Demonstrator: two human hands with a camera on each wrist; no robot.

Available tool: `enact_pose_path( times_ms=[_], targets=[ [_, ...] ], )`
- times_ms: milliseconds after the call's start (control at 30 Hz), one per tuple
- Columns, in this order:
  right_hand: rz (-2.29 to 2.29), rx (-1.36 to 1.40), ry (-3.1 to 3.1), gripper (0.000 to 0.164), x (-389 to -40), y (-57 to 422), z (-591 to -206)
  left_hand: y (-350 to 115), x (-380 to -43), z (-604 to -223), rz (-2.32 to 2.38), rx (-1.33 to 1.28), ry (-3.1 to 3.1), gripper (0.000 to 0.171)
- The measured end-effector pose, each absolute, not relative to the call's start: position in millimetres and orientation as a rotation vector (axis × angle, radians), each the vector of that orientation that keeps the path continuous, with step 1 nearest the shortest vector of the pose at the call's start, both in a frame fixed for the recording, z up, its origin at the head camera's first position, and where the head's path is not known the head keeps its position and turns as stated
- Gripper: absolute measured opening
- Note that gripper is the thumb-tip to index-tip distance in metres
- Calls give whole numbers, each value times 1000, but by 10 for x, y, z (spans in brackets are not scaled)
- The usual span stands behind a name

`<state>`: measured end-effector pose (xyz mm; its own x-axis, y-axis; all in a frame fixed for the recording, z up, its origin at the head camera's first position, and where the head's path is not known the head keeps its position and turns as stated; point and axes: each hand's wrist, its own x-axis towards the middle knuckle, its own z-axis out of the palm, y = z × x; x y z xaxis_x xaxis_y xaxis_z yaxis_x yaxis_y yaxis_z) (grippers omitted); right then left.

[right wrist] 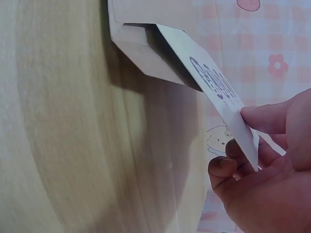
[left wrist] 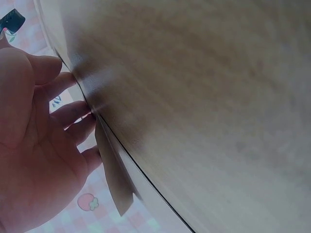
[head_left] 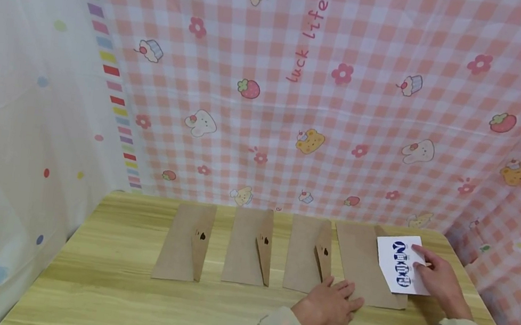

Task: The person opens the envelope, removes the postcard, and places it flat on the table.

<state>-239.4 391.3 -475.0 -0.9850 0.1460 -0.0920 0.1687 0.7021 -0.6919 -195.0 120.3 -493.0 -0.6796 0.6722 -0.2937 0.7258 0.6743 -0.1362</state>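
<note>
In the head view my right hand (head_left: pixel 442 282) pinches the right edge of a white card (head_left: pixel 392 252) with dark blue print. The card lies over the right end of the rightmost brown paper envelope (head_left: pixel 359 270). From the right wrist view, the card (right wrist: pixel 209 80) slants at the envelope's mouth (right wrist: pixel 141 53), the thumb on its printed face and the fingers behind. How far its far edge reaches inside is hidden. My left hand (head_left: pixel 328 307) rests palm down, fingers extended, at the near left part of that envelope; in the left wrist view the fingers (left wrist: pixel 73 114) look loosely bent.
Three more brown envelopes (head_left: pixel 177 244), (head_left: pixel 243 251), (head_left: pixel 300 258) lie in a row to the left, their flaps partly raised with a small dark mark. They stand on a wooden table (head_left: pixel 106 284). A pink checked cloth (head_left: pixel 276 110) hangs behind it.
</note>
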Motion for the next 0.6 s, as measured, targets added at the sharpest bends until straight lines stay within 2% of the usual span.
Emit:
enact_pose_path(
  times_ms=[600],
  targets=[
    [-1154, 279, 2918, 49, -2353, 3956, -4677, 1198, -1949, -4929, -363, 1152, 2678, 48]
  ],
)
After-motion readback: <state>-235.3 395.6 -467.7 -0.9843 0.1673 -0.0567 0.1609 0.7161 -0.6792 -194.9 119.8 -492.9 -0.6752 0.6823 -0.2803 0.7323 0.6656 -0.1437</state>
